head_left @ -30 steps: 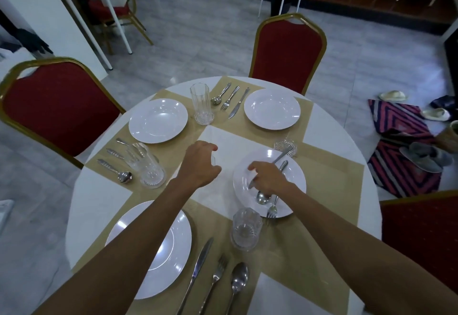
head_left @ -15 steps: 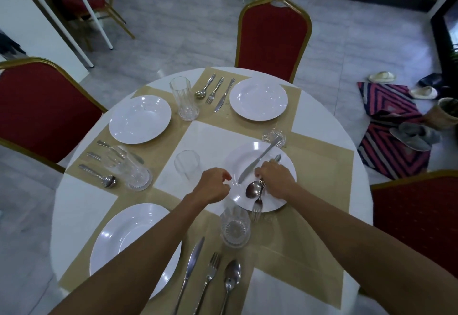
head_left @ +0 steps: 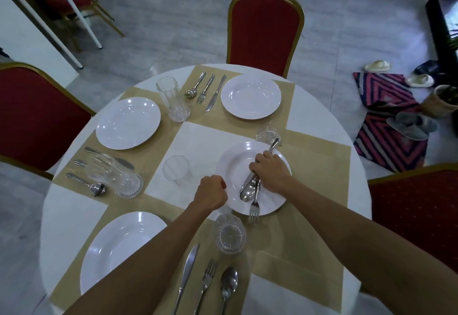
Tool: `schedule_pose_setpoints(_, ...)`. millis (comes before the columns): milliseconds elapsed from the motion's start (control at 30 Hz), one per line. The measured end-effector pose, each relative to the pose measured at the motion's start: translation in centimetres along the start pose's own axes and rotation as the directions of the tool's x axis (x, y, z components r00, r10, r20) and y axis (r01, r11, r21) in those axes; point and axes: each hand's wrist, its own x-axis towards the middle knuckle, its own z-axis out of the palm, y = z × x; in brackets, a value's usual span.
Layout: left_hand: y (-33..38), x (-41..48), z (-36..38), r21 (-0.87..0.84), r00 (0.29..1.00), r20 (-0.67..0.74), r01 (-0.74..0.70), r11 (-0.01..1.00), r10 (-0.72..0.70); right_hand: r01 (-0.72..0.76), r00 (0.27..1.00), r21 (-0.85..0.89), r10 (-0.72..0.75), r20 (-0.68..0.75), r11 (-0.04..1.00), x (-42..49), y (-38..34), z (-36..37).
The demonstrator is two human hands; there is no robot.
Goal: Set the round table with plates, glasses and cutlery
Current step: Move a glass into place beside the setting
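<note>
My right hand [head_left: 271,172] is shut on a bundle of cutlery, a spoon [head_left: 247,192], a fork [head_left: 254,209] and a knife [head_left: 274,144], lying across the white right plate [head_left: 235,163]. Curled into a fist, my left hand [head_left: 212,193] pinches that plate's left rim. An empty glass [head_left: 176,169] stands alone on the white centre of the round table [head_left: 69,215]. Another glass [head_left: 267,135] stands just beyond the right plate. The near plate [head_left: 119,247], left plate [head_left: 128,122] and far plate [head_left: 250,96] each lie on a beige mat.
A glass [head_left: 230,234] and a knife [head_left: 188,270], fork and spoon lie by the near plate. A tipped glass [head_left: 115,177] lies over the left setting's cutlery. A tall glass [head_left: 173,99] stands by the far cutlery [head_left: 205,89]. Red chairs [head_left: 265,29] ring the table.
My left hand let go of the centre glass and came back to the right plate's rim. My right hand gathered the cutlery on that plate into one bundle.
</note>
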Motion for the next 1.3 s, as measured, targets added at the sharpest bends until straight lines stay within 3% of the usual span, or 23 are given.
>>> schedule_pose_setpoints(500,0.7,0.5,-0.2,-0.015,0.998,0.037,-0.056,0.998,0.056,0.03,0.99,-0.097,-0.016,0.139,0.995,0.5,1.4,0.6)
schedule_pose_setpoints(667,1.1,0.6,-0.4,-0.036,0.997,0.014,-0.081,0.996,0.082,0.052,0.955,0.001,-0.05,0.292,0.999,0.2,2.0,-0.1)
schedule_pose_setpoints(867,1.6,0.8,-0.9,-0.065,0.997,0.026,-0.077,0.995,0.079,-0.073,0.915,0.156,0.004,0.404,0.985,-0.2,2.4,-0.4)
schedule_pose_setpoints(1033,2.3,0.9,-0.6,-0.201,0.994,0.106,0.03,0.979,-0.009,-0.118,0.916,0.346,-0.032,0.4,0.931,-0.5,2.2,-1.4)
schedule_pose_setpoints(1133,3.0,1.1,-0.6,-0.42,0.983,0.165,0.147,0.895,-0.084,-0.155,0.944,0.506,-0.024,0.329,0.849,-0.8,1.3,-2.5)
schedule_pose_setpoints(1233,4.0,1.3,-1.2,-0.677,0.96,0.259,0.258,0.689,-0.106,-0.175,0.962,0.604,0.005,0.272,0.777,-0.8,0.0,-3.5)
schedule_pose_setpoints(1300,4.4,1.5,-1.5,-0.74,0.957,0.267,0.279,0.612,-0.114,-0.189,0.972,0.656,0.045,0.23,0.731,-0.8,-0.6,-4.1)
